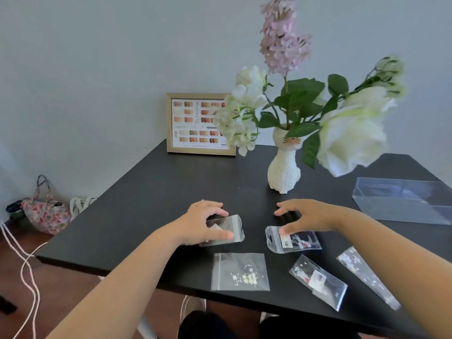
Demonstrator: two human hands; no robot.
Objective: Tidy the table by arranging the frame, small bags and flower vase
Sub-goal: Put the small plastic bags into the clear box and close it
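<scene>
A gold picture frame (200,123) stands upright at the back of the black table (151,192), against the wall. To its right a white cat-shaped vase (283,170) holds white and lilac flowers. Several small clear bags lie near the front edge. My left hand (204,222) grips one small bag (226,232) between thumb and fingers. My right hand (303,216) rests its thumb on a second small bag (293,239), fingers spread. Three more bags lie nearer me: one with white flower bits (241,271), one with a label (318,281), one partly under my right forearm (362,270).
A clear plastic box (403,199) sits at the table's right side. On the floor at the left lie a floral fabric bag (46,211), white shoes (80,204) and white cables (24,265). A grey wall stands close behind the table.
</scene>
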